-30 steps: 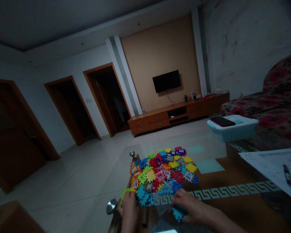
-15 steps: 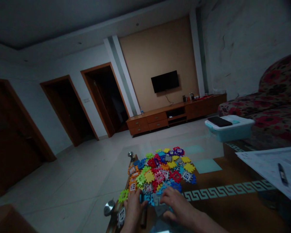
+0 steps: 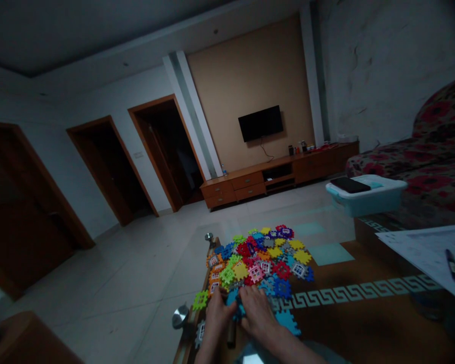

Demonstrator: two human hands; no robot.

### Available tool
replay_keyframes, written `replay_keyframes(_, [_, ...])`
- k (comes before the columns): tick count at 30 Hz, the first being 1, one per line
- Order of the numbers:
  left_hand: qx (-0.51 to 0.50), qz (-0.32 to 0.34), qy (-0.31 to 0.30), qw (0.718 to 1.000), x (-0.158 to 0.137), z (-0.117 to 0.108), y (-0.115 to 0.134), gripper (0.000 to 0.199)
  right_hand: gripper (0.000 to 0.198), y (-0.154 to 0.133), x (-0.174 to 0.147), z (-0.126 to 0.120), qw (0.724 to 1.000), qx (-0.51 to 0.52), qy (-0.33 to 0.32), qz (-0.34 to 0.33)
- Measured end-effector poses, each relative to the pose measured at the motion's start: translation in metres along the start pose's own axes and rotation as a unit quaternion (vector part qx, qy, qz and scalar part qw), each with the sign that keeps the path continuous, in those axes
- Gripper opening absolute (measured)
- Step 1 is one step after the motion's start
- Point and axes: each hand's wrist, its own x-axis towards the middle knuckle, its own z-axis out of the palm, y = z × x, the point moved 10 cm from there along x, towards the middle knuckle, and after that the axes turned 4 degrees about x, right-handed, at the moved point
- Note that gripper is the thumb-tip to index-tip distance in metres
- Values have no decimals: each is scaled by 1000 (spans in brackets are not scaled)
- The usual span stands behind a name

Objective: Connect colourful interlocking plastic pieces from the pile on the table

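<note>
The glass tabletop is carrying everything here, with a patterned wood surface showing beneath it. Spread across its left part is a pile of interlocking plastic tiles in red, yellow, green, blue, orange and purple, some with little window shapes. Off to the right a light blue storage box is sitting with a dark phone on its lid, and a large paper sheet with a pen is lying at the far right edge, well apart from the pile.

At the near edge of the pile both hands are coming together. The left hand and the right hand are pinching blue tiles between their fingers, closed narrowly on them and nearly touching each other; exactly how many pieces each one is gripping cannot be told in the dim light. A larger light blue tile is lying just beside the right hand, and a lone green tile is resting near the left hand at the tabletop's edge.

The step in hand looks like mating two tiles, tooth into notch. The next move probably calls for lining up the edges squarely and pressing them together evenly, without skewing the joint.
</note>
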Motion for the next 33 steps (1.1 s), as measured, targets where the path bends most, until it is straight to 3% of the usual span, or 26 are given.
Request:
replay_keyframes(8, [-207, -64, 87, 972, 0, -28, -25, 43, 42, 1, -5, -1, 997, 13, 1, -80])
replay_keyframes(12, [-225, -87, 116, 964, -7, -43, -26, 47, 41, 24, -2, -16, 991, 119, 20, -63])
replay_keyframes(16, [-224, -51, 122, 966, -16, -47, -7, 49, 32, 58, 6, -50, 965, 251, 67, -23])
replay_keyframes(19, [-206, 63, 94, 972, -26, -41, 34, 48, 24, 91, 3, -69, 950, 305, 62, 18])
replay_keyframes(23, [-166, 191, 28, 967, -45, -22, 87, 36, 18, 125, -16, -65, 946, 315, -14, 72])
replay_keyframes(27, [-143, 234, -34, 961, -60, -5, 110, 31, 20, 131, -30, -57, 946, 313, -26, 76])
replay_keyframes(33, [-108, 267, -130, 949, -82, 19, 124, 25, 20, 125, -25, -54, 971, 229, -33, 63])
